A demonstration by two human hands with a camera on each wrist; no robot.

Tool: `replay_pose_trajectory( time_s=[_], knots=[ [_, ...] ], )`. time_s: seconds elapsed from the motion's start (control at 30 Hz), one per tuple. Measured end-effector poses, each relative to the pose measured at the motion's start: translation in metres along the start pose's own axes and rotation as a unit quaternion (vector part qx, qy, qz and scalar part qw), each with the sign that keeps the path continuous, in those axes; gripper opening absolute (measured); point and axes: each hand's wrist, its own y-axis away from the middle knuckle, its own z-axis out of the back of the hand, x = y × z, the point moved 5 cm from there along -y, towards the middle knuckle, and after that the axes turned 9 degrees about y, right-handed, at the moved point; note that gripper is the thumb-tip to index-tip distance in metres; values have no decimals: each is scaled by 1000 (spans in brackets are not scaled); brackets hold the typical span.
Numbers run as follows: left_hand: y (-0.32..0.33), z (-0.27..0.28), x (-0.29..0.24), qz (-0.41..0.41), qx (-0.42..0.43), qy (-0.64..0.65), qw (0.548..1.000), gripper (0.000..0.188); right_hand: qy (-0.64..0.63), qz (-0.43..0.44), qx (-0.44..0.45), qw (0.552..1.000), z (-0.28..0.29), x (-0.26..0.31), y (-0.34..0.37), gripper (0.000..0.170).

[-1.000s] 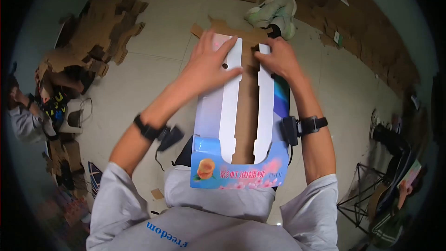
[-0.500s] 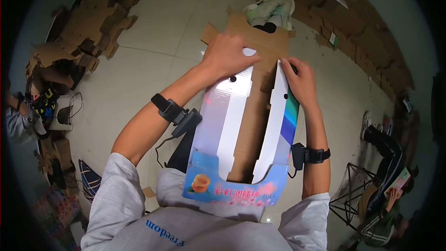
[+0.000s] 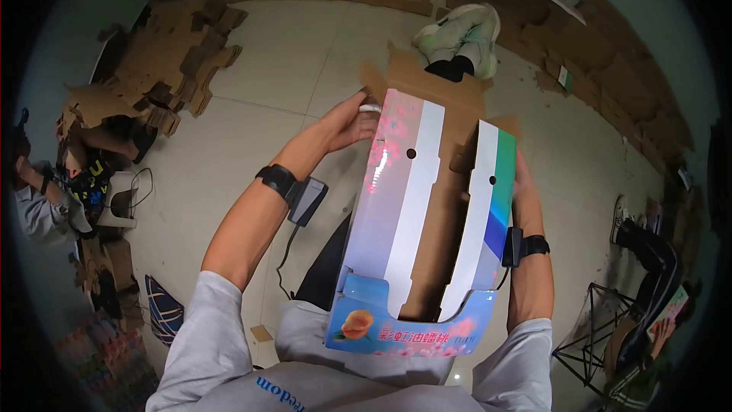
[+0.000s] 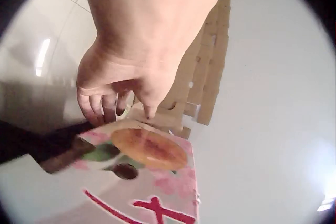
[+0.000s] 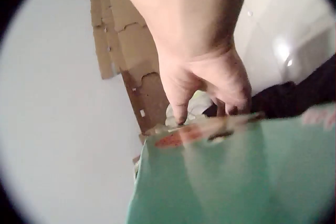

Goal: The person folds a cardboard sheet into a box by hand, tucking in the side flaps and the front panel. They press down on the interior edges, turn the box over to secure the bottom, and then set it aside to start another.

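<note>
A printed cardboard box (image 3: 366, 206), with a peach picture and pink lettering on its near panel, stands tilted over the person's lap. White inner flaps (image 3: 415, 206) run along both long sides, leaving a brown slot between. At the far left corner is my left hand (image 3: 354, 123), its thumb at a brown end flap and its fingers loosely bent outside the box. My right hand (image 5: 210, 79) is at the far right corner, thumb pointing down to the edge and fingers spread from it; the box side hides most of it in the head view.
Shoes (image 3: 457, 34) are on the tiled floor beyond the box. Flattened cardboard (image 3: 160, 53) lies in stacks at the left and along the wall. Other people sit at both sides, near a white stool (image 3: 120, 198) and a black wire frame (image 3: 595, 328).
Both hands have left the tops of the white flaps and moved down outside the box's far corners. The brown end flaps now show blurred. The box has shifted right in the head view.
</note>
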Motion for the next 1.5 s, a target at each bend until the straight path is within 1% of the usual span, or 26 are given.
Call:
replay_pose_trajectory(
  time_s=[0.03,0.1,0.13,0.2,0.23,0.3,0.37,0.43,0.47,0.5,0.53,0.57,0.6,0.67,0.77,0.87,0.9,0.97,1.0,1.07,1.1,1.23,1.33,1.37,1.47,1.5],
  knots=[
    [-11,-3,3,4,43,33,999,37,-5,-19,18,1000,-17,3,5,47],
    [-13,-26,-8,-29,20,-21,999,34,17,-9,14,1000,-22,16,-13,48],
    [-11,-41,-17,-49,11,-47,998,34,47,17,-4,999,-20,28,-39,47],
    [-2,-60,-41,-119,39,-65,990,35,42,72,44,996,-19,46,-52,44],
    [9,-69,-56,-147,59,-58,986,34,4,100,109,989,-25,56,-46,42],
    [40,-84,-83,-196,73,-46,977,33,-21,133,119,984,-32,69,-33,41],
    [79,-100,-93,-231,81,-18,969,30,-1,149,-4,989,-63,90,10,44],
    [119,-115,-92,-260,115,50,958,21,-8,146,204,968,-62,103,25,49],
    [133,-116,-86,-268,134,92,950,19,26,155,242,957,-71,106,41,53],
    [141,-117,-80,-288,149,38,945,21,58,166,280,944,-80,109,58,56],
    [146,-117,-76,-308,164,-16,937,23,131,189,256,939,-107,113,78,60],
    [151,-122,-73,-331,181,-68,924,26,161,207,227,938,-109,115,88,58],
    [157,-126,-71,-368,159,-117,909,26,211,224,176,935,-114,117,99,42],
    [166,-129,-69,-339,118,-103,928,24,212,183,178,943,-118,121,109,20],
    [170,-132,-73,-271,121,-187,937,23,134,171,191,957,-116,117,118,8],
    [180,-148,-68,-315,97,-387,861,35,90,179,149,968,-103,109,116,4],
    [179,-151,-65,-346,76,-385,852,40,92,192,128,969,-101,107,114,5],
    [173,-154,-58,-275,38,-290,916,38,95,215,81,969,-96,101,109,7],
    [170,-156,-54,-237,21,-240,941,38,123,230,45,964,-90,94,103,8],
    [164,-163,-51,-229,6,-203,952,40,185,266,-26,946,-86,89,87,11],
    [162,-165,-48,-222,-6,-181,958,41,165,264,-45,949,-91,87,90,13],
    [128,-143,-34,-271,-60,-200,940,44,209,258,-75,940,-76,76,70,15],
    [95,-123,-21,-265,-48,-263,927,38,279,273,-101,915,-63,65,55,15],
    [78,-109,-11,-308,-56,-279,908,31,321,282,-111,897,-59,60,52,16],
    [88,-113,-7,-447,-71,-425,783,27,331,322,-101,881,-48,53,42,16],
    [98,-119,-7,-446,-65,-440,776,25,343,318,-101,878,-49,49,45,16]
  ],
)
